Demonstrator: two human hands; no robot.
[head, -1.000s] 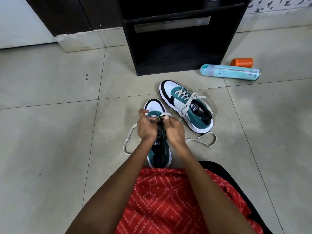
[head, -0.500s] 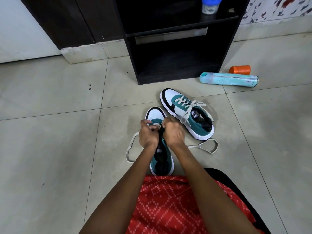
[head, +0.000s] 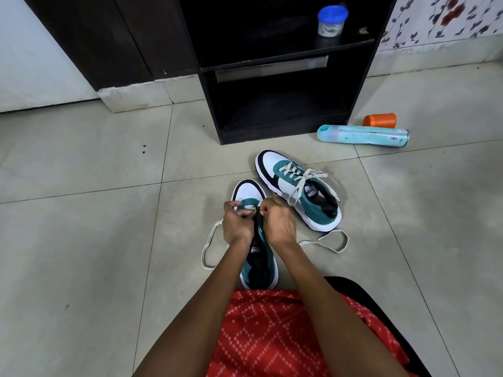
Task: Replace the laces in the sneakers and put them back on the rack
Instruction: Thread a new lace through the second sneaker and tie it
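Two teal, white and black sneakers lie on the tiled floor. The near sneaker (head: pixel 249 190) points away from me, and a cream lace (head: pixel 211 235) crosses its front eyelets; its two loose ends trail on the floor to either side. My left hand (head: pixel 235 224) and my right hand (head: pixel 277 221) sit over the tongue, fingers pinched on the lace at the lowest eyelets. The far sneaker (head: pixel 296 190) is laced and lies angled to the right. The black rack (head: pixel 275 69) stands beyond them, its bottom shelf bare.
A teal bottle (head: pixel 363 136) lies on its side by the rack's right foot, an orange cap (head: pixel 379 120) behind it. A blue-lidded jar (head: pixel 330 21) stands on the rack's upper shelf. My red patterned clothing (head: pixel 272 336) fills the bottom of the view.
The view has tilted upward, bringing the jar and upper shelf into sight. My hands stay at the front of the near sneaker, with only small finger movements on the lace.
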